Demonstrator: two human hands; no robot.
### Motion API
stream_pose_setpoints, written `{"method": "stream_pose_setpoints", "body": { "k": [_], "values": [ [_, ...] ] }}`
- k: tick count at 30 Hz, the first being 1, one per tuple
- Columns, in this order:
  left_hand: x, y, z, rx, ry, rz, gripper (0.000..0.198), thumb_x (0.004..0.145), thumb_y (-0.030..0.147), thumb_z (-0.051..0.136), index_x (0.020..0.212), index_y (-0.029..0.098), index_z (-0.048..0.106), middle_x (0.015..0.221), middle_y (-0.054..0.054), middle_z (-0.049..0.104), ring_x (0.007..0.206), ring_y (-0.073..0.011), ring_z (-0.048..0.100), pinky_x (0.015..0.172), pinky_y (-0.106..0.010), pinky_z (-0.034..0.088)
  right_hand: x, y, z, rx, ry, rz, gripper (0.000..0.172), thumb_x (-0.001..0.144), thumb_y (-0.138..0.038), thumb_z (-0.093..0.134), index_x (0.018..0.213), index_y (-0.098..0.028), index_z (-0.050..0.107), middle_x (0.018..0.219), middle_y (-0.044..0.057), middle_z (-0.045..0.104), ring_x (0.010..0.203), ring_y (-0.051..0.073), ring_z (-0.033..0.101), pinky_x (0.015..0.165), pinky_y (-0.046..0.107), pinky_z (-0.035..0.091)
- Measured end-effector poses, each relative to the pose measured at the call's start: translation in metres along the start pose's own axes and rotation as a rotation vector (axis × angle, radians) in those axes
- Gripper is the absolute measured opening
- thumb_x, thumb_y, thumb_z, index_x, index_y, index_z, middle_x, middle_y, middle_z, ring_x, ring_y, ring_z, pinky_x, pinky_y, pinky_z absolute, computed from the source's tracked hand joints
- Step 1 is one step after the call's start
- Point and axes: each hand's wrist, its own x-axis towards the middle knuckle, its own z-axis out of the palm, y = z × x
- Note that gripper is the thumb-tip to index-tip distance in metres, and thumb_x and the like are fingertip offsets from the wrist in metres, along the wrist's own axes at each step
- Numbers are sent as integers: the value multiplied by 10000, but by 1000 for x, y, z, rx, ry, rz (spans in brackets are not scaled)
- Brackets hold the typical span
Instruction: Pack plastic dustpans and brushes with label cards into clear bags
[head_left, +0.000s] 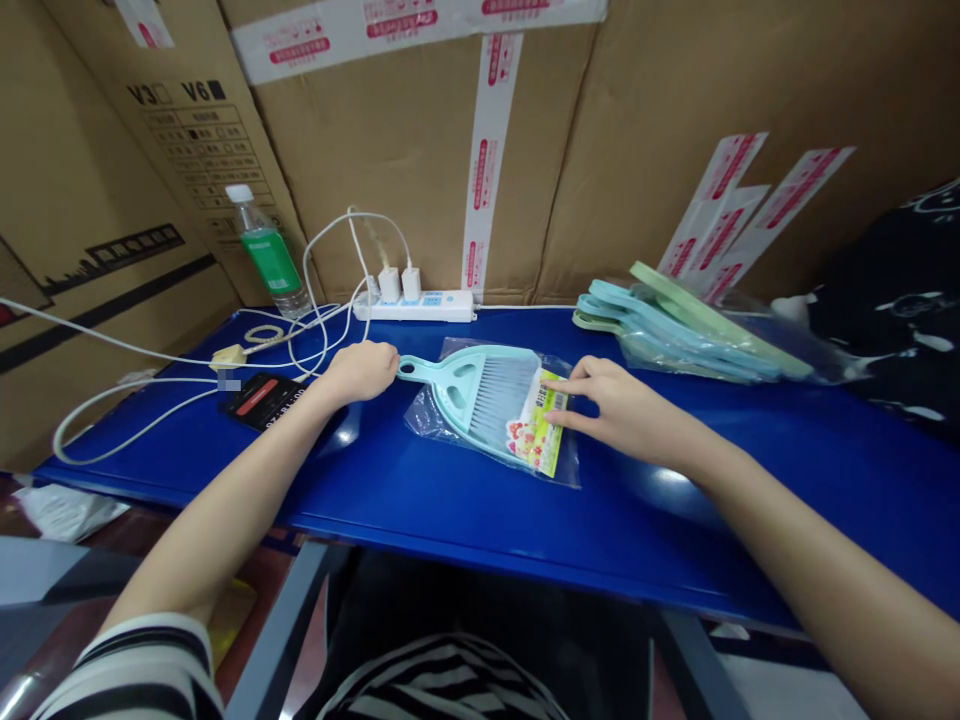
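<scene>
Your left hand (361, 370) clamped the dustpan (448, 392) by its handle (420, 371), your right hand (615, 408) touched the card (550, 448) with fingers apart, and uneven pulling could have torn the clear bag (427, 416).

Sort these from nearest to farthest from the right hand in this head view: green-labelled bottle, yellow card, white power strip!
1. Yellow card: right at the right hand.
2. White power strip: behind, leftward.
3. Green-labelled bottle: farther left, beside cardboard.
</scene>
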Motion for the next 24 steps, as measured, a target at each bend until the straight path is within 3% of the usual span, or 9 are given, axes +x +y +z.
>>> {"method": "stream_pose_setpoints", "body": {
  "k": [8, 18, 24],
  "values": [
    [-1, 1, 0, 8, -2, -2, 380, 892, 208, 285, 895, 172, 663, 819, -94, 719, 840, -247, 674, 763, -333, 470, 0, 2, 8, 13, -48, -1, 617, 855, -639, 386, 1255, -240, 634, 870, 121, 589, 840, 287, 557, 770, 472, 483],
    [0, 0, 1, 7, -9, -9, 375, 888, 209, 292, 900, 168, 664, 825, -96, 719, 852, -256, 673, 788, -351, 475, 0, -5, 14, -25, -51, 28, 755, 867, -678, 260, 1326, -164, 569, 950, 164, 562, 887, 302, 532, 829, 522, 467],
    [-1, 0, 1, -1, -7, -10, 375, 890, 214, 293, 902, 168, 666, 819, -99, 718, 844, -259, 674, 787, -357, 475, -1, -10, 17, -95, 4, 27, 772, 838, -722, 250, 1326, -209, 557, 1233, 195, 558, 1085, 374, 498, 866, 560, 453]
  ]
}}
